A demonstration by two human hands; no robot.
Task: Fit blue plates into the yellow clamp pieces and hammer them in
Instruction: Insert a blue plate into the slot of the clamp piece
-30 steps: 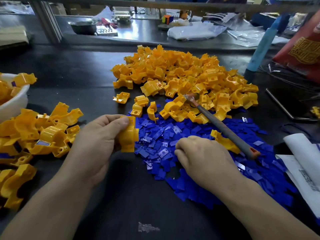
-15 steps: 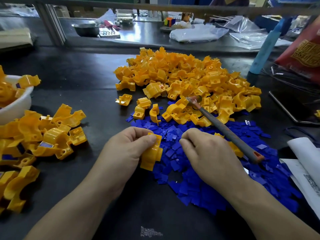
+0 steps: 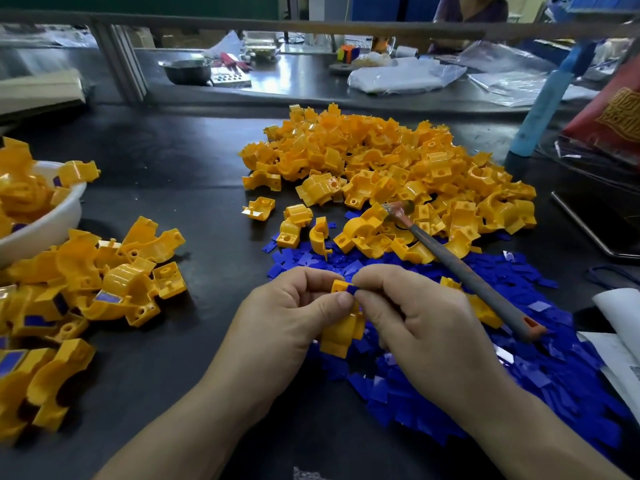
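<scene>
While our left hand grips a clamp and our right hand pinches a plate into it, we judge the hammer is needed next.

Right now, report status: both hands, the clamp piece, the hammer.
Left hand grips yellow clamp piece. Right hand pinches blue plate at its top end, seating not clear. Hammer lies untouched beyond the right hand. Nothing blocking.

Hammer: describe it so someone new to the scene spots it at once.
Start at the big heap of yellow clamp pieces, centre-right; the spread of blue plates lies just in front of it. The hammer lies slanted across where the two meet, its head on the yellow pieces. It is the only long thing there: grey handle, orange end.
</scene>
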